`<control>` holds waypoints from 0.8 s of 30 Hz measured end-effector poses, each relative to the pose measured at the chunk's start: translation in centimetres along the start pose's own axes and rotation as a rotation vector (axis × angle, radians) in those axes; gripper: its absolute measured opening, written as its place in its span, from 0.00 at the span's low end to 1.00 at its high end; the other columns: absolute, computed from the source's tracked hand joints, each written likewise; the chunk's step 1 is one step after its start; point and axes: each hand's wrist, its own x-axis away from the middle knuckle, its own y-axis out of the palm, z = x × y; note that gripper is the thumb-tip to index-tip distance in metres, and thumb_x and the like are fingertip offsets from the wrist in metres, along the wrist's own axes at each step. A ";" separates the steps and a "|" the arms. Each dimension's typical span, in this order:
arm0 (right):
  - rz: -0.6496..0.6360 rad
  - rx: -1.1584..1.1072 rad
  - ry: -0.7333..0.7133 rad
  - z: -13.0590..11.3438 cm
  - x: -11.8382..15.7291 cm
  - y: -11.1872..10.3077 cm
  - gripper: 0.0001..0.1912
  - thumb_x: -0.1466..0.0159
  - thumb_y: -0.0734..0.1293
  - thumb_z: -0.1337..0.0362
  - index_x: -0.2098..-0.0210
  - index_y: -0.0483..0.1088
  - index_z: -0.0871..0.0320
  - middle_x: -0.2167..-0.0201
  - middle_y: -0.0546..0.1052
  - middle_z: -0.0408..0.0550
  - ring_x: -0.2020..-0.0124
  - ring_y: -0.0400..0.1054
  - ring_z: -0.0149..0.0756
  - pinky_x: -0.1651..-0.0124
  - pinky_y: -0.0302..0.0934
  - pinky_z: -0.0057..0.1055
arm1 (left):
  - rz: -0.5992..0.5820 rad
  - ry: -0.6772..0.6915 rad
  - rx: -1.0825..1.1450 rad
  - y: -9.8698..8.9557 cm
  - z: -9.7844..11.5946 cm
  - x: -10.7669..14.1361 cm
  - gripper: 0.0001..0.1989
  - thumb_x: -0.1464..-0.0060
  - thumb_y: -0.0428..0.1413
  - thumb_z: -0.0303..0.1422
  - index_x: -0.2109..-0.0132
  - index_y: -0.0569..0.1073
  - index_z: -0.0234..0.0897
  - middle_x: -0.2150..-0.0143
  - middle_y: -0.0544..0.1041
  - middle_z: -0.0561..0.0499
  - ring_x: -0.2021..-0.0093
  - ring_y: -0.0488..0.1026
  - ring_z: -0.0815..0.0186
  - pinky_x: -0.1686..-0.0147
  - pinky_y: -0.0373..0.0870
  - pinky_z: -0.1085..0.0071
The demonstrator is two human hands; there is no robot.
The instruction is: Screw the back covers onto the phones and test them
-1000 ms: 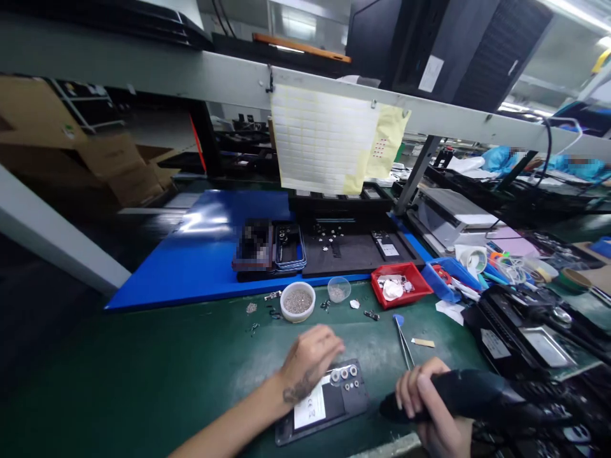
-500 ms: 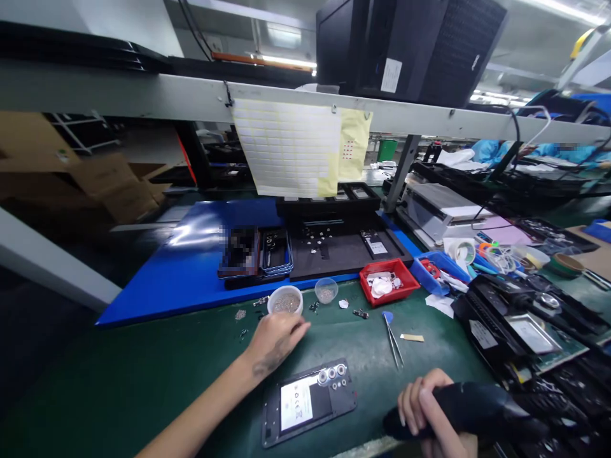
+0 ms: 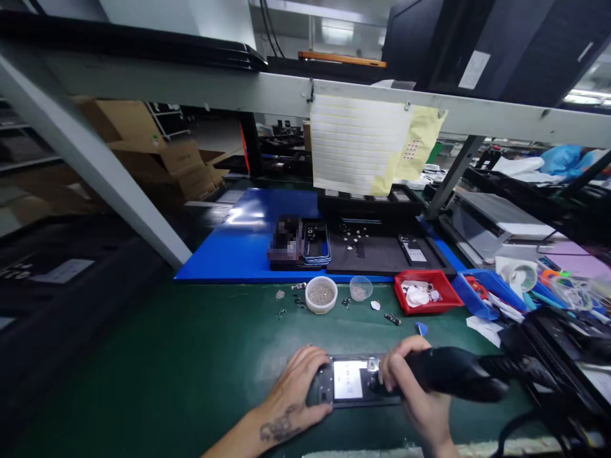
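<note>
1. The phone [image 3: 348, 381] lies flat on the green bench top [image 3: 191, 362] right in front of me, inner side up, its white label [image 3: 347, 380] showing between my two hands.
2. My left hand [image 3: 296, 389] grasps its left end, fingers at the far edge and thumb at the near one.
3. My right hand [image 3: 420, 388] is wrapped around a black handheld tool [image 3: 446, 369], over the phone's right end; my knuckles hide the tip, so I cannot tell whether it touches.
4. Beyond the phone sit a white tub [image 3: 321, 310] of tiny parts and, just beside it, a clear cup [image 3: 366, 287].
5. Farther right I have a red tray [image 3: 436, 306] with white pieces inside, then a blue bin [image 3: 472, 306] next to it.
6. A small blue piece [image 3: 421, 328] lies just past my right hand.
7. My left forearm slants in from below, palm down; my right comes up from the lower right, fingers curled.
</note>
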 end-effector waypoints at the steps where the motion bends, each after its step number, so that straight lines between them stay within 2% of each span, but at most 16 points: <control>1: -0.005 0.011 0.011 0.2 -0.3 0.6 0.10 0.38 0.68 0.60 0.68 0.62 0.54 0.84 0.65 0.35 0.82 0.60 0.29 0.75 0.57 0.29 | -0.007 0.027 0.007 0.0 0.4 -0.9 0.33 0.60 0.66 0.33 0.47 0.62 0.39 0.48 0.69 0.42 0.46 0.64 0.50 0.43 0.59 0.49; 3: -0.026 0.016 0.019 0.9 -1.0 1.6 0.10 0.38 0.68 0.60 0.67 0.61 0.54 0.84 0.66 0.34 0.82 0.61 0.28 0.75 0.58 0.28 | -0.010 0.061 0.020 -0.3 0.7 -2.5 0.28 0.57 0.67 0.39 0.51 0.65 0.38 0.52 0.71 0.43 0.50 0.66 0.52 0.49 0.65 0.54; 5: -0.043 0.023 0.010 1.5 -1.8 2.3 0.11 0.38 0.68 0.60 0.68 0.60 0.54 0.84 0.66 0.34 0.83 0.61 0.28 0.76 0.58 0.27 | 0.019 0.084 0.010 -0.9 0.6 -3.7 0.13 0.47 0.60 0.39 0.60 0.68 0.37 0.57 0.72 0.45 0.54 0.67 0.55 0.52 0.66 0.56; 6: -0.047 0.032 0.005 1.9 -2.1 2.5 0.11 0.38 0.68 0.60 0.68 0.60 0.54 0.84 0.66 0.34 0.83 0.61 0.28 0.77 0.58 0.26 | 0.024 0.097 0.008 -1.2 0.4 -4.1 0.07 0.42 0.55 0.36 0.63 0.69 0.37 0.59 0.73 0.46 0.55 0.67 0.56 0.53 0.65 0.57; 8: -0.044 0.056 0.002 2.5 -2.7 3.1 0.11 0.38 0.68 0.60 0.69 0.60 0.55 0.85 0.66 0.35 0.83 0.60 0.28 0.77 0.57 0.26 | -0.013 0.127 0.035 -1.6 -0.3 -4.5 0.07 0.38 0.47 0.29 0.63 0.69 0.38 0.58 0.73 0.47 0.54 0.67 0.59 0.51 0.64 0.59; 9: -0.038 0.073 0.003 2.8 -2.9 3.3 0.11 0.38 0.68 0.60 0.69 0.60 0.55 0.85 0.66 0.35 0.83 0.60 0.28 0.77 0.57 0.26 | -0.043 0.141 0.057 -1.6 -0.7 -4.5 0.06 0.39 0.47 0.29 0.59 0.69 0.38 0.55 0.73 0.46 0.52 0.67 0.59 0.50 0.63 0.59; 10: -0.034 0.089 0.004 3.1 -3.1 3.6 0.11 0.38 0.68 0.60 0.69 0.61 0.55 0.85 0.66 0.34 0.83 0.60 0.28 0.77 0.57 0.26 | -0.068 0.152 0.073 -1.4 -1.0 -4.4 0.07 0.40 0.51 0.31 0.54 0.69 0.39 0.51 0.71 0.46 0.49 0.65 0.58 0.47 0.62 0.57; 12: -0.026 0.114 -0.004 3.6 -3.4 4.0 0.10 0.38 0.68 0.60 0.69 0.61 0.55 0.84 0.66 0.34 0.83 0.61 0.27 0.77 0.58 0.26 | -0.081 0.155 0.066 -0.8 -1.6 -4.1 0.21 0.48 0.60 0.38 0.48 0.66 0.40 0.45 0.67 0.44 0.44 0.61 0.53 0.42 0.57 0.52; 14: -0.018 0.119 -0.020 4.0 -3.6 4.4 0.10 0.38 0.68 0.61 0.68 0.62 0.55 0.83 0.66 0.34 0.83 0.61 0.27 0.77 0.58 0.25 | -0.068 0.135 0.026 0.0 -2.0 -3.7 0.28 0.56 0.65 0.40 0.48 0.68 0.40 0.43 0.65 0.42 0.42 0.59 0.49 0.41 0.54 0.48; 18: -0.016 0.104 -0.004 4.6 -3.9 4.7 0.10 0.38 0.68 0.61 0.68 0.61 0.56 0.84 0.66 0.34 0.83 0.60 0.27 0.78 0.58 0.25 | -0.030 0.101 0.004 0.7 -2.1 -3.5 0.23 0.58 0.66 0.35 0.53 0.72 0.40 0.43 0.66 0.43 0.42 0.60 0.49 0.41 0.54 0.49; 24: -0.020 0.108 0.030 4.8 -4.1 4.9 0.11 0.38 0.68 0.60 0.68 0.61 0.55 0.85 0.66 0.33 0.84 0.60 0.26 0.79 0.58 0.24 | -0.015 0.075 0.021 0.2 -1.7 -3.7 0.22 0.59 0.66 0.32 0.54 0.73 0.39 0.44 0.67 0.43 0.43 0.61 0.50 0.42 0.58 0.53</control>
